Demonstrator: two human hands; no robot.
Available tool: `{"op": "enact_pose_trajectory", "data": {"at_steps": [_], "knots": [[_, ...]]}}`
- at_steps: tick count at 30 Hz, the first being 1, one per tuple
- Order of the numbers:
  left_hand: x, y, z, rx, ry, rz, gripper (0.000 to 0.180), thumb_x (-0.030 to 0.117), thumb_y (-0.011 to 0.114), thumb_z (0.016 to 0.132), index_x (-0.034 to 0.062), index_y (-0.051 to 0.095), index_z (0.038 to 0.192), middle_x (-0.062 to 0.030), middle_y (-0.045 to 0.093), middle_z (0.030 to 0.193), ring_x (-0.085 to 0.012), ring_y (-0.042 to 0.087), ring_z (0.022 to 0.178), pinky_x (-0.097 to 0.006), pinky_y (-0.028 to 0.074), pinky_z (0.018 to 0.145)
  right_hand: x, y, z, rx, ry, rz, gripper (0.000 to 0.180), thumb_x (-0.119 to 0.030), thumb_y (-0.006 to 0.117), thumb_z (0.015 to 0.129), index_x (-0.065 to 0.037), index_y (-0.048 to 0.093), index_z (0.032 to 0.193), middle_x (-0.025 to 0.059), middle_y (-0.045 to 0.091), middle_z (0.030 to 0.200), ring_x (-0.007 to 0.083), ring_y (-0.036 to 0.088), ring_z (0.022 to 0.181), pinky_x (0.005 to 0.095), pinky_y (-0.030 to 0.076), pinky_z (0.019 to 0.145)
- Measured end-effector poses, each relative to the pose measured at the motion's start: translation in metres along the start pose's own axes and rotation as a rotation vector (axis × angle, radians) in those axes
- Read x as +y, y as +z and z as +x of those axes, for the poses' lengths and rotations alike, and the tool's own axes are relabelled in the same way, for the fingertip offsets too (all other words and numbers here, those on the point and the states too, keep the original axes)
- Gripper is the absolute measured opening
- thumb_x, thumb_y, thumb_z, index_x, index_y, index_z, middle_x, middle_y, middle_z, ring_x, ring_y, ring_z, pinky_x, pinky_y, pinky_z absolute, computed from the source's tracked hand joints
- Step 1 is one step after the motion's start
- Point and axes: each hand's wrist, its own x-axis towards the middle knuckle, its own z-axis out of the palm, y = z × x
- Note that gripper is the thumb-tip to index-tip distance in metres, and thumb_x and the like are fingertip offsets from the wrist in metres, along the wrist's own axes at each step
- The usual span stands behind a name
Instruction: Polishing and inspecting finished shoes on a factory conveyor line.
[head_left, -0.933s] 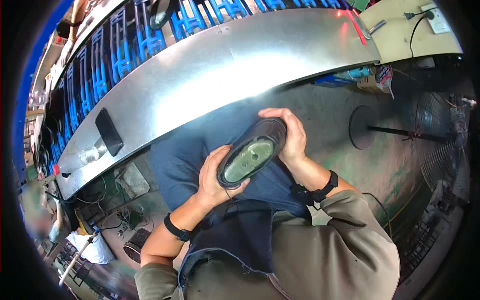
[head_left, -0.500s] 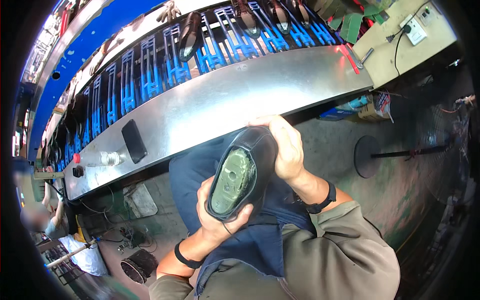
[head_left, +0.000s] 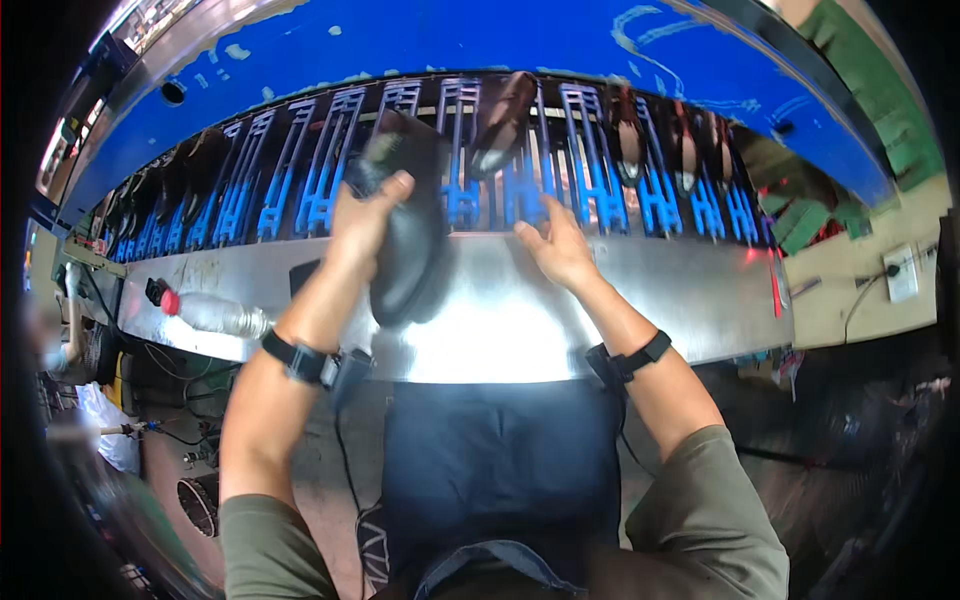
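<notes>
My left hand (head_left: pixel 362 225) grips a black shoe upper on a last (head_left: pixel 412 260), blurred by motion. It hangs over the metal ledge, toe end toward me, with the greenish last bottom or top at its far end; which cannot be told. My right hand (head_left: pixel 562 250) is apart from it, fingers spread, at the front of the conveyor rack of blue-tipped bars (head_left: pixel 322 195). Just beyond that hand, a brown shoe (head_left: pixel 507 120) lies on the bars. Several more brown shoes (head_left: pixel 628 140) rest on the bars to the right.
On the steel ledge (head_left: pixel 700 290) at left lie a clear bottle with a red cap (head_left: pixel 215 313) and a black phone (head_left: pixel 302 275), partly behind my forearm. A red tool (head_left: pixel 776 285) lies at the right end. A blue machine hood (head_left: pixel 450 40) overhangs the rack. Another person's arm (head_left: pixel 75 315) shows far left.
The black shoe has gone from my lap up over the ledge to the rack, now in my left hand alone. My right hand has let go of it. The view has shifted toward the machine.
</notes>
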Motion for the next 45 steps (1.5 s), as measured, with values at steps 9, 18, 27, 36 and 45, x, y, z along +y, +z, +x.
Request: {"op": "enact_pose_trajectory", "data": {"at_steps": [9, 18, 27, 36, 45], "knots": [[-0.1, -0.054, 0.178, 0.284, 0.144, 0.928, 0.125, 0.049, 0.084, 0.074, -0.0074, 0.008, 0.155, -0.0353, 0.038, 0.146, -0.0486, 0.047, 0.131, -0.048, 0.046, 0.105, -0.042, 0.099, 0.18, 0.227, -0.026, -0.64, 0.087, -0.032, 0.073, 0.084, -0.004, 0.027, 0.153, 0.0399, 0.019, 0.153, 0.0561, 0.025, 0.142, 0.0556, 0.036, 0.113], [-0.056, -0.019, 0.015, -0.339, 0.45, 1.198, 0.077, 0.027, 0.085, 0.074, -0.0009, 0.051, 0.138, -0.0289, 0.029, 0.152, -0.0455, 0.046, 0.133, -0.046, 0.044, 0.11, 0.089, -0.064, 0.094, -0.107, 0.195, 0.694, 0.073, -0.001, 0.063, 0.065, 0.002, 0.05, 0.138, 0.0143, 0.066, 0.103, 0.0285, 0.064, 0.094, 0.0349, 0.053, 0.083], [0.133, 0.154, -0.144, -0.705, 1.088, 0.947, 0.063, 0.02, 0.079, 0.082, 0.0043, 0.052, 0.137, -0.0234, 0.038, 0.149, -0.0425, 0.05, 0.13, -0.047, 0.051, 0.101, 0.1, -0.119, -0.174, 0.312, -0.094, 0.179, 0.069, 0.009, 0.057, 0.068, -0.002, 0.055, 0.136, 0.0176, 0.064, 0.127, 0.0312, 0.061, 0.123, 0.0356, 0.046, 0.104], [0.25, 0.356, -0.088, -0.435, 1.592, 0.862, 0.056, 0.036, 0.056, 0.1, 0.0021, 0.049, 0.143, -0.0245, 0.05, 0.145, -0.0384, 0.044, 0.138, -0.044, 0.034, 0.116, 0.151, -0.084, -0.201, 0.737, -0.429, -0.061, 0.053, -0.002, 0.077, 0.072, -0.001, 0.062, 0.122, 0.0209, 0.066, 0.121, 0.0395, 0.066, 0.11, 0.042, 0.055, 0.095], [0.262, 0.381, -0.036, -0.368, 1.194, 0.922, 0.057, 0.045, 0.059, 0.09, 0.0021, 0.065, 0.128, -0.0265, 0.064, 0.125, -0.041, 0.06, 0.119, -0.041, 0.046, 0.105, 0.165, -0.075, -0.195, 0.777, -0.484, -0.132, 0.051, -0.006, 0.075, 0.073, -0.003, 0.062, 0.123, 0.0198, 0.066, 0.124, 0.0372, 0.067, 0.11, 0.042, 0.056, 0.092]]}}
